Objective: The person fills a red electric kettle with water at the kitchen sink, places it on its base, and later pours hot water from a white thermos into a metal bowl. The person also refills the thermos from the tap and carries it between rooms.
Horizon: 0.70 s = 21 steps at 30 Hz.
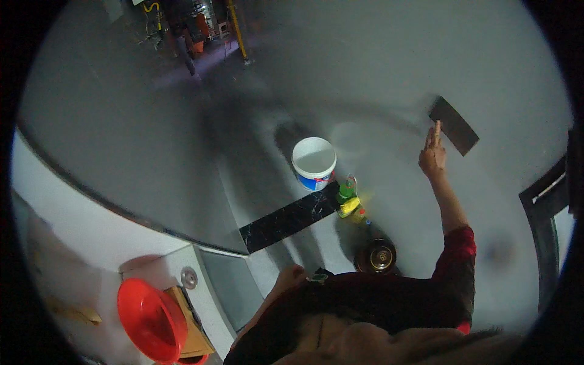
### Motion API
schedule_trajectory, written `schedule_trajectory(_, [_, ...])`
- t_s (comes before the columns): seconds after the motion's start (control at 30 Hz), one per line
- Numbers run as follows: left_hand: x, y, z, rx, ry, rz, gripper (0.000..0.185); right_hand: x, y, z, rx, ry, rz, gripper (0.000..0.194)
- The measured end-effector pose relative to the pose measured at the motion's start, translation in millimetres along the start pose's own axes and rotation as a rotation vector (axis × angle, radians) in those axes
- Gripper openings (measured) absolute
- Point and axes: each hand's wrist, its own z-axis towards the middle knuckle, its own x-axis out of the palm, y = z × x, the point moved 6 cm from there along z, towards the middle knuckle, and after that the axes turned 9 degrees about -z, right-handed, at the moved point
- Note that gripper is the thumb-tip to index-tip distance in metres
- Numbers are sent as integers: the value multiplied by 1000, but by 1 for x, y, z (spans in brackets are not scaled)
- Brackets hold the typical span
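Note:
My right hand (433, 157) is stretched out far to the right, gripping a flat rectangular trowel (454, 125). Two fingers point forward along the dark blade, and the grip itself is hidden by the hand. The blade lies on or close to a smooth grey surface; whether it touches cannot be told. My left hand (293, 275) is bent in low beside my body, partly covered by the shirt, and what it may hold is not visible. Ahead of me stands a white plastic bucket (314, 157) with a blue label, its inside pale.
A black marble strip (292, 216) runs below the bucket. Beside it are green and yellow bottles (349, 200) and a dark round lidded container (381, 256). A red basin (153, 319) leans by cardboard (189, 321) at lower left. A yellow pole (237, 32) rises near a far opening.

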Motion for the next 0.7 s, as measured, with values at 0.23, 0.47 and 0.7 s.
schedule_trajectory(0.23, [-40, 5, 110, 107, 334, 19, 31, -17, -1, -28, 192, 25, -98, 67])
schedule_trajectory(0.47, [-92, -56, 175, 177, 406, 38, 26, -33, -3, -40, 268, 107, -190, 71])
schedule_trajectory(0.7, [-86, -68, 208, 224, 448, 169, 25, -18, -24, -47, 283, 138, -280, 67])
